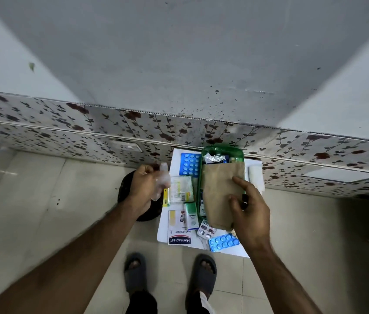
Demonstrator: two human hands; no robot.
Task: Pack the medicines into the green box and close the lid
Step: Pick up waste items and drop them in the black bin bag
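Observation:
The open green box (pixel 222 148) stands on a white sheet (pixel 165 225) on the floor by the wall, with foil packs inside. My right hand (pixel 248 207) holds a brown paper packet (pixel 218 189) over the box's near end. To the left of the box, my left hand (pixel 144 185) grips a clear crumpled plastic wrapper (pixel 163 179). Loose medicines lie on the sheet: a blue blister strip (pixel 189 164) at the far side, another blue blister strip (pixel 223 241) near me, a Hansaplast box (pixel 179 226), a small green-white carton (pixel 190 215) and a yellow-green sachet (pixel 180 189).
A dark round object (pixel 127 189) sits under my left hand. A white roll (pixel 255 173) lies right of the box. The flower-patterned wall tiles (pixel 88 123) run just behind the sheet. My feet in dark slippers (pixel 204 273) stand at the sheet's near edge.

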